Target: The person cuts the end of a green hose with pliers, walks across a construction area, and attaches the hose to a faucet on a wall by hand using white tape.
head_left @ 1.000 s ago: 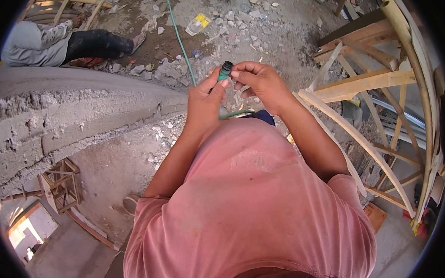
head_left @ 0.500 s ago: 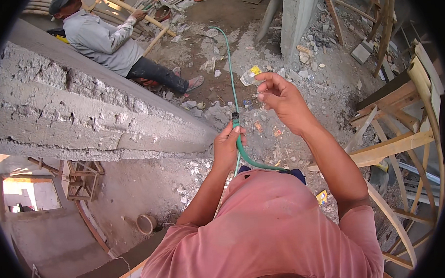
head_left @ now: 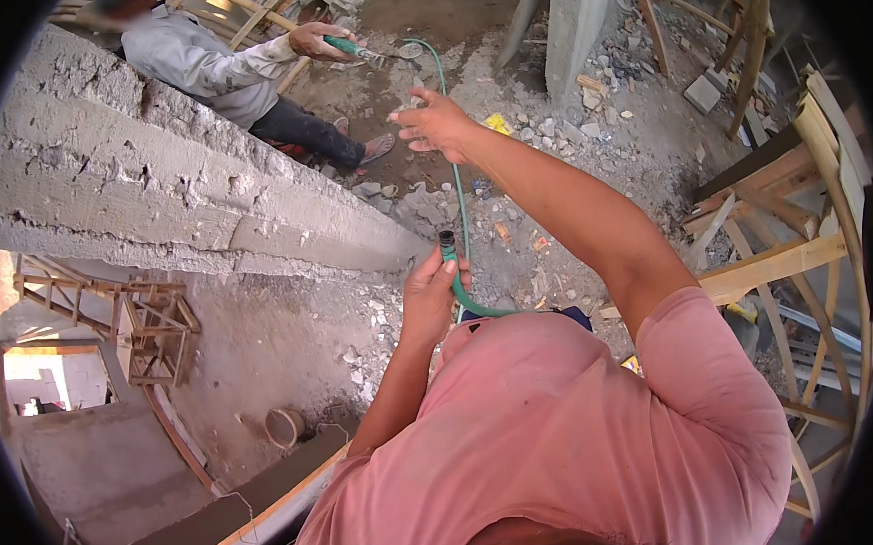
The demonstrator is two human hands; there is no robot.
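My left hand (head_left: 432, 302) is wrapped round a green hose (head_left: 471, 305) close to its black end (head_left: 446, 239), which points up. The hose bends down toward my waist. My right hand (head_left: 435, 126) is stretched out ahead with its fingers apart and nothing in them. Just beyond it, a co-worker's hand (head_left: 317, 42) holds out a tool with a green handle (head_left: 351, 48) and a metal end; its exact kind is hard to make out. A gap remains between my right fingers and the tool. A thin green hose (head_left: 459, 195) runs across the floor.
A rough concrete beam (head_left: 219, 199) crosses at the left, between me and the co-worker (head_left: 209, 78). Rubble (head_left: 586, 130) covers the ground near a concrete column (head_left: 579, 42). Wooden framing (head_left: 777, 267) stands at the right. A bucket (head_left: 285, 428) sits at lower left.
My right hand has reached forward and left, its fingers opening out. The co-worker has extended an arm toward me with the green-handled tool. My left hand and the hose end have shifted slightly left.
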